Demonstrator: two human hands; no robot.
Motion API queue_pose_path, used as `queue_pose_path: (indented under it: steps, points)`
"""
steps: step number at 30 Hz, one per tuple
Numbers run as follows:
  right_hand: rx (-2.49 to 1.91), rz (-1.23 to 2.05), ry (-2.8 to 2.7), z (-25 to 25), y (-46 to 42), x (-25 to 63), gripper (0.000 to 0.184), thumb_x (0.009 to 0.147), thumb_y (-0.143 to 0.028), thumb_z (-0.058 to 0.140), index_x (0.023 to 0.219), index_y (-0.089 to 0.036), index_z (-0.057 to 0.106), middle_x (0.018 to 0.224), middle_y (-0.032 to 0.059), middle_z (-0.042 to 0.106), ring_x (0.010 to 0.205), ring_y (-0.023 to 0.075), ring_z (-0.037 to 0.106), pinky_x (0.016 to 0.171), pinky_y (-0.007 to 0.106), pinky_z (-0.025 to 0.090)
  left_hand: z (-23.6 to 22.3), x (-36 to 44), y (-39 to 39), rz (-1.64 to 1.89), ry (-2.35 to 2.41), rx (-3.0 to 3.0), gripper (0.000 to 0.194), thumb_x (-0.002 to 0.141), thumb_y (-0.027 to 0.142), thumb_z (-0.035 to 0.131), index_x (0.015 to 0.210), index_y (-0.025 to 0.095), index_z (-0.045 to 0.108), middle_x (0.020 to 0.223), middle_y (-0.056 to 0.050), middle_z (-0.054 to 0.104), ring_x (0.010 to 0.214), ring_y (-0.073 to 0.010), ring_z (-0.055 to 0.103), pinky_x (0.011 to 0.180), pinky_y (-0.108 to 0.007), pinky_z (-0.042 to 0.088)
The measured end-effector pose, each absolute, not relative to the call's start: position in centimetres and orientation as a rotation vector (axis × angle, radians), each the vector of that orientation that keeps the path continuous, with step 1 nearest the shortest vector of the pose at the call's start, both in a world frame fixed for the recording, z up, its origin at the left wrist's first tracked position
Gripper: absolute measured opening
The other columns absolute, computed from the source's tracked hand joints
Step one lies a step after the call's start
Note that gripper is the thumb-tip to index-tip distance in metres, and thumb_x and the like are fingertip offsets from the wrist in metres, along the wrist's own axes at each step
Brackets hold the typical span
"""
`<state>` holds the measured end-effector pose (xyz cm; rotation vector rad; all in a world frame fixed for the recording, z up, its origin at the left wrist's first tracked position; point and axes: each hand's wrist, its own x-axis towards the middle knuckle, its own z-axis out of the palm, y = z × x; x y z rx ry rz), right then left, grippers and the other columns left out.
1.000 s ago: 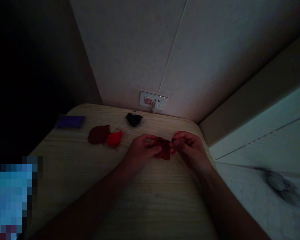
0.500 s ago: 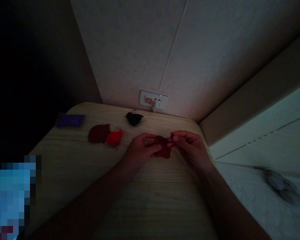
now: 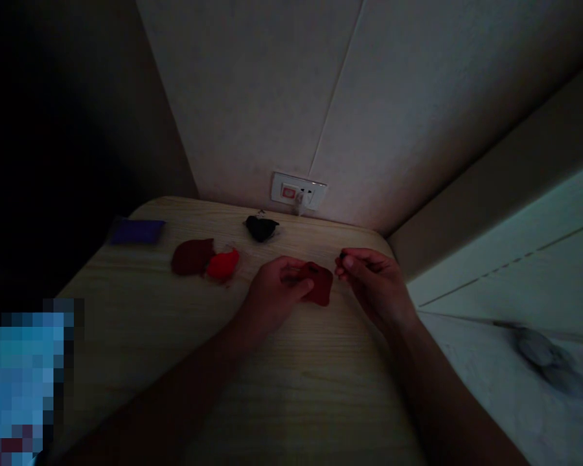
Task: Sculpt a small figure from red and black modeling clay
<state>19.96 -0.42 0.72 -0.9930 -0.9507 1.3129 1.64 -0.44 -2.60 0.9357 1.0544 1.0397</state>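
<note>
My left hand (image 3: 272, 291) grips the left side of a flat, dark red piece of modelling clay (image 3: 322, 288), thumb on top. A short black mark (image 3: 313, 269) shows near the upper edge of that piece. Just to the right, apart from it, my right hand (image 3: 376, 281) pinches a small black bit of clay (image 3: 342, 256) between thumb and fingertips. Beyond my left hand lies a black lump of clay (image 3: 261, 228) on its wrapper. Farther left, a dark red slab of clay (image 3: 193, 257) touches a bright red lump (image 3: 223, 264).
A purple packet (image 3: 138, 232) lies at the far left of the wooden table (image 3: 291, 388). Behind the table is a wall socket (image 3: 298, 190) with a plug in it. A pale cabinet (image 3: 515, 259) flanks the right side. The lower left corner is pixelated.
My right hand has moved slightly right and up, away from the dark red piece, with the black bit in its fingers. The left hand keeps its hold.
</note>
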Motion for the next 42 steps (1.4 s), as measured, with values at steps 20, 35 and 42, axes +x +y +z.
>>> queue_pose_path:
  steps: [20,35,42]
  points:
    - [-1.023,1.28,-0.968,0.5,-0.2,20.2,0.028,0.058,-0.028,0.101,0.08,-0.023,0.084,0.071,-0.0003,0.078,0.057,0.0092,0.066,0.058,0.021,0.056,-2.5,1.5,-1.0,0.969,1.266,1.333,0.029,0.078,0.01,0.073,0.102,0.02,0.06,0.083,-0.002,0.076,0.077,-0.0204,0.074,0.073,-0.034,0.057]
    - [-1.018,1.278,-1.101,0.2,-0.7,19.9,0.021,0.071,-0.034,0.095,0.085,-0.022,0.085,0.073,0.0026,0.08,0.061,0.0106,0.069,0.061,0.021,0.058,-0.6,-0.4,-0.7,1.235,1.427,1.745,0.011,0.085,0.02,0.066,0.096,0.019,0.068,0.09,-0.004,0.073,0.073,-0.0172,0.066,0.072,-0.032,0.054]
    - [-0.99,1.132,-1.373,1.2,-1.9,18.7,0.011,0.076,-0.03,0.091,0.085,-0.026,0.085,0.074,0.001,0.078,0.065,0.0143,0.07,0.061,0.026,0.06,0.4,0.5,-1.2,1.152,0.887,1.154,0.017,0.078,0.031,0.079,0.087,0.017,0.075,0.074,-0.003,0.075,0.065,-0.0159,0.068,0.06,-0.027,0.056]
